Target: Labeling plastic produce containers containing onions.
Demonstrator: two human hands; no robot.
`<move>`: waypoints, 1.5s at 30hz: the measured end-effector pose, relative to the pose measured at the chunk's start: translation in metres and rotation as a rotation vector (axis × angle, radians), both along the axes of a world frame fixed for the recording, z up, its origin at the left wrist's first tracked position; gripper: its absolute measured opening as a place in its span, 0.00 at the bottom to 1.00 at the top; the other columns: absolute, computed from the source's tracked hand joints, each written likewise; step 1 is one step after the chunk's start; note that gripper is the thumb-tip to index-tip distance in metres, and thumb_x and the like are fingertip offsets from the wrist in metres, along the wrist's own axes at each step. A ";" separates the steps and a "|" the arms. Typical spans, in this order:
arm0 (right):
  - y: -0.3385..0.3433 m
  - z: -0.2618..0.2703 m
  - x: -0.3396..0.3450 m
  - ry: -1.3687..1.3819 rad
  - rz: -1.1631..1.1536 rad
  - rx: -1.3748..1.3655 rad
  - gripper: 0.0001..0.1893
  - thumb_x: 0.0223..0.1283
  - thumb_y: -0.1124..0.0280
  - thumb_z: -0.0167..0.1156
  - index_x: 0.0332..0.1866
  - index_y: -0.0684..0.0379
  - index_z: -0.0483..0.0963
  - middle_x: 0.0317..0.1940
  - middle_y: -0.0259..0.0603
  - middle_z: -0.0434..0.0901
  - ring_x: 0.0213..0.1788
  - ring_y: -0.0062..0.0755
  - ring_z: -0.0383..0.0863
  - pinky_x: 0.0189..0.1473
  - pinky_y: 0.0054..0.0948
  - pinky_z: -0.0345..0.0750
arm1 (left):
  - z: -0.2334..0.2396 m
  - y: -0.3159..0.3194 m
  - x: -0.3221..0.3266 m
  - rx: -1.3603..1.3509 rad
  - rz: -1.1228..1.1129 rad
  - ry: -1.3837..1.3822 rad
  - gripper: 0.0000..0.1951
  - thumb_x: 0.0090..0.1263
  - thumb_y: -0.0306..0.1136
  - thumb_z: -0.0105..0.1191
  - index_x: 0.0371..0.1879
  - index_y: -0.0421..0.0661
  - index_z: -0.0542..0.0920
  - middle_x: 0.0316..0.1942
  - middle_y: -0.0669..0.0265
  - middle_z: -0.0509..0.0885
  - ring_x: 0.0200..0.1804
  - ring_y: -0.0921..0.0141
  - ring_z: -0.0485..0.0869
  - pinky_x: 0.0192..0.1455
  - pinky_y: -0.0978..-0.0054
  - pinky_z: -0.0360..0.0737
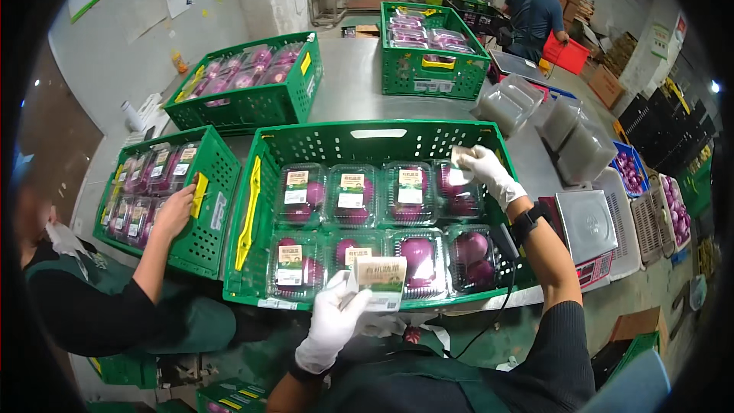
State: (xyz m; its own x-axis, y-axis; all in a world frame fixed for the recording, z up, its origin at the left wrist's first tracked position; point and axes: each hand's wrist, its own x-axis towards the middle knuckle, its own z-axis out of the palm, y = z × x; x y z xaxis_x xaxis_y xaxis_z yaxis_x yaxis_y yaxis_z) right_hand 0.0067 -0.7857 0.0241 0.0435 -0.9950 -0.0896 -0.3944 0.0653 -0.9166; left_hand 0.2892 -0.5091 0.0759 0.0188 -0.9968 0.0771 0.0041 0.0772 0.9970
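Note:
In front of me a green plastic crate (378, 133) holds two rows of clear plastic clamshell boxes with purple onions inside. My left hand (332, 318), in a white glove, grips a strip of printed labels (381, 282) over the crate's near wall. Above the back-right clamshell box (460, 198), my gloved right hand (487, 171) pinches a single label (460, 156). Whether that label touches the lid I cannot tell. Several boxes, such as the back-left clamshell box (298, 192), bear a label on the lid. The front-right clamshell box (473, 255) shows none.
At left, another person's hand (176, 212) touches a green crate (215, 229) of labelled boxes. Two more filled crates (298, 92) (433, 71) stand further back. Stacked empty clamshells (510, 104) and a scale (586, 226) are at right. A cabled black device (504, 244) sits by the crate's right end.

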 end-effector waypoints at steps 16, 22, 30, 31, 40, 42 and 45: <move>-0.016 -0.039 -0.007 1.156 0.037 -0.172 0.17 0.48 0.62 0.61 0.35 0.67 0.71 0.31 0.53 0.80 0.36 0.47 0.81 0.39 0.40 0.77 | -0.011 0.008 0.001 0.283 0.023 0.203 0.11 0.66 0.25 0.50 0.45 0.34 0.77 0.34 0.68 0.81 0.35 0.81 0.75 0.38 0.83 0.73; 0.077 0.048 0.047 0.231 0.635 -0.219 0.14 0.54 0.66 0.60 0.44 0.60 0.71 0.32 0.37 0.77 0.33 0.30 0.78 0.38 0.28 0.76 | -0.022 0.019 -0.007 0.219 0.080 0.032 0.10 0.63 0.23 0.52 0.41 0.33 0.78 0.30 0.64 0.80 0.33 0.79 0.77 0.36 0.84 0.73; 0.220 0.077 0.067 0.138 0.762 -0.462 0.05 0.51 0.76 0.61 0.34 0.61 0.76 0.25 0.41 0.78 0.27 0.32 0.78 0.29 0.23 0.73 | -0.001 0.021 -0.065 -0.044 0.259 0.086 0.07 0.62 0.21 0.52 0.39 0.35 0.76 0.33 0.64 0.80 0.34 0.77 0.78 0.38 0.80 0.76; 0.224 0.075 0.065 0.126 0.755 -0.497 0.05 0.51 0.76 0.61 0.33 0.61 0.76 0.25 0.40 0.78 0.26 0.32 0.78 0.28 0.24 0.73 | -0.003 0.023 -0.066 0.072 0.240 0.146 0.06 0.62 0.21 0.52 0.37 0.35 0.76 0.31 0.66 0.80 0.32 0.79 0.77 0.36 0.82 0.75; 0.220 0.090 0.044 0.113 1.056 -0.523 0.06 0.51 0.69 0.61 0.33 0.58 0.77 0.25 0.40 0.77 0.28 0.38 0.79 0.31 0.29 0.76 | 0.005 0.043 -0.043 -0.314 0.137 -0.193 0.42 0.46 0.31 0.69 0.61 0.38 0.60 0.58 0.58 0.66 0.58 0.69 0.70 0.58 0.72 0.68; 0.213 0.103 0.052 0.066 0.937 -0.328 0.06 0.53 0.70 0.60 0.34 0.60 0.76 0.25 0.39 0.78 0.27 0.28 0.78 0.31 0.26 0.75 | -0.009 0.048 -0.060 0.086 -0.016 -0.088 0.23 0.54 0.30 0.64 0.48 0.36 0.73 0.41 0.61 0.77 0.43 0.76 0.76 0.47 0.79 0.73; 0.152 0.074 0.048 -0.018 0.523 0.073 0.08 0.55 0.72 0.60 0.38 0.64 0.75 0.28 0.34 0.79 0.30 0.17 0.76 0.32 0.21 0.74 | -0.037 0.062 -0.061 0.336 -0.001 0.176 0.07 0.63 0.26 0.53 0.35 0.36 0.80 0.27 0.67 0.79 0.32 0.81 0.75 0.38 0.84 0.73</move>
State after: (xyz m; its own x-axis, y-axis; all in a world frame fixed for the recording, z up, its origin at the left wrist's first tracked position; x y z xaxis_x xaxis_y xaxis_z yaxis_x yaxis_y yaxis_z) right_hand 0.0550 -0.6333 0.0977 0.5351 -0.8309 -0.1526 -0.3754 -0.0720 -0.9241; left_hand 0.2279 -0.4468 0.0393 0.0018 -0.9661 -0.2582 0.1779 -0.2538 0.9508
